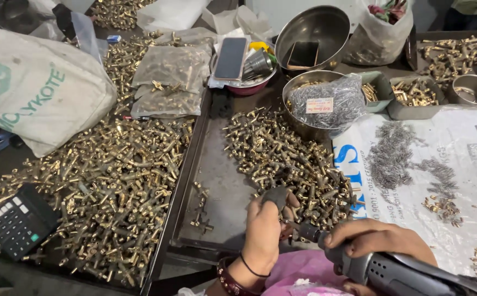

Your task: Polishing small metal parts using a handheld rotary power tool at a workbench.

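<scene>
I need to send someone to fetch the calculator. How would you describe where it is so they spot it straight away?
Start at the big heap of brass fittings on the left tray. At its near-left edge lies the calculator, tilted. It is the only black, flat, keyed thing among the gold parts.

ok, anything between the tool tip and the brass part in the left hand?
Nothing visible. The power tool in the right hand points its tip straight at the brass part pinched in the left hand; the contact itself is hidden.
</scene>
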